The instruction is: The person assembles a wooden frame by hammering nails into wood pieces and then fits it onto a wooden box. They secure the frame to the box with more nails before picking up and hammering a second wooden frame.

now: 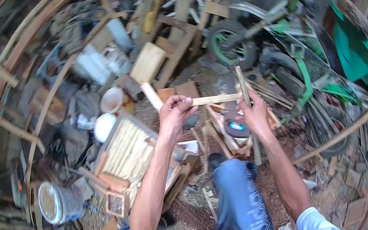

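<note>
My left hand (175, 116) pinches one end of a short, pale wooden strip (213, 100) held level in front of me. The strip's other end reaches my right hand (254, 112), where it meets a longer, narrow wooden stick (241, 78). That stick runs lengthwise through the fingers of my right hand, which are closed around it. Exactly how the two pieces touch is hidden by those fingers. Below them is a wooden box frame (217, 126) with a dark device (235, 127) bearing a small lit blue display.
A grey crate of wood strips (126, 149) stands at left, near a white bucket (52, 202). Curved wooden strips (52, 95) arch over the far left. A green motorbike (301, 71) and a green wheelbarrow-like tub (353, 47) occupy the right. Wood scraps (346, 180) litter the floor.
</note>
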`<state>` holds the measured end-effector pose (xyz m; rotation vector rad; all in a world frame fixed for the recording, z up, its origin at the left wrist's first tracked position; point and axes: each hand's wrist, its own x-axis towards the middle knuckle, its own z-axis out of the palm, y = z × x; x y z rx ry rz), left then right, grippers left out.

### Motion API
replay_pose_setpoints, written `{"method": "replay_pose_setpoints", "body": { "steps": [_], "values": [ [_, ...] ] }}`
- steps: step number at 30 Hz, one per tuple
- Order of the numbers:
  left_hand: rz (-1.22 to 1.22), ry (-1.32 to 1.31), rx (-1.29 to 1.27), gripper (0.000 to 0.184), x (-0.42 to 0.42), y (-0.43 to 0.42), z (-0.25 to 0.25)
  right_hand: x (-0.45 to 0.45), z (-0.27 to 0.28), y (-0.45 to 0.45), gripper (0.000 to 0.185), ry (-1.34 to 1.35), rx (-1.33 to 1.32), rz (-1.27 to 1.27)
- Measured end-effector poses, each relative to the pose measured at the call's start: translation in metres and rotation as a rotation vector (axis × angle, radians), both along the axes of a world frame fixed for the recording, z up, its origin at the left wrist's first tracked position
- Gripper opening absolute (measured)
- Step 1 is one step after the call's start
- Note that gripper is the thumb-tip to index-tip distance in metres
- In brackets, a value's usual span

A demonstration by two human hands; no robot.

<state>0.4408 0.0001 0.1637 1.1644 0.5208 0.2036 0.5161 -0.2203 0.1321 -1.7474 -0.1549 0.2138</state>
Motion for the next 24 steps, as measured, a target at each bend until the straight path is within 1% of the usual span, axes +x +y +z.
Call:
{"method": "replay_pose_setpoints", "body": {
  "steps": [3,4,7,8,10,11,12,13,15,17,19,20,23,24],
  "values": [
    [0.096,-0.069,0.008,0.009,-0.071,0.044,0.030,-0.020,0.038,0.053,0.014,-0.088,0.055,0.178],
    [0.134,-0.063,0.036,0.009,-0.095,0.056,0.039,-0.026,0.047,0.070,0.014,-0.072,0.075,0.238],
    [0.282,-0.031,0.049,0.014,-0.161,0.087,0.048,-0.056,0.075,0.119,0.007,-0.088,0.068,0.447],
    [0.331,-0.041,0.082,0.015,-0.181,0.095,0.042,-0.065,0.072,0.135,0.014,-0.177,-0.004,0.468],
    [0.412,-0.062,0.155,0.018,-0.213,0.109,0.020,-0.078,0.049,0.161,0.015,-0.358,-0.098,0.538],
    [0.481,-0.039,0.114,0.022,-0.226,0.108,0.010,-0.083,0.038,0.170,0.015,-0.455,-0.144,0.565],
    [0.530,-0.029,0.062,0.022,-0.239,0.107,-0.001,-0.099,0.039,0.176,0.019,-0.212,-0.055,0.585],
    [0.579,-0.020,0.007,0.022,-0.251,0.106,-0.012,-0.108,0.032,0.179,0.020,-0.223,-0.103,0.605],
    [0.566,0.063,-0.094,0.023,-0.272,0.102,-0.035,-0.118,0.015,0.182,0.022,-0.243,-0.204,0.646],
    [0.571,0.105,-0.154,0.021,-0.285,0.089,-0.051,-0.126,0.007,0.180,0.023,-0.216,-0.290,0.656],
    [0.533,0.160,-0.069,0.020,-0.295,0.075,-0.059,-0.133,0.002,0.180,0.022,-0.218,-0.395,0.640],
    [0.570,0.204,0.006,0.018,-0.296,0.071,-0.066,-0.136,-0.002,0.180,0.020,-0.256,-0.412,0.646],
    [0.646,0.244,-0.104,0.016,-0.294,0.071,-0.092,-0.146,-0.003,0.183,0.019,-0.167,-0.400,0.641],
    [0.667,0.306,-0.076,0.015,-0.291,0.071,-0.098,-0.144,-0.010,0.185,0.019,-0.269,-0.499,0.657]
  ]
}}
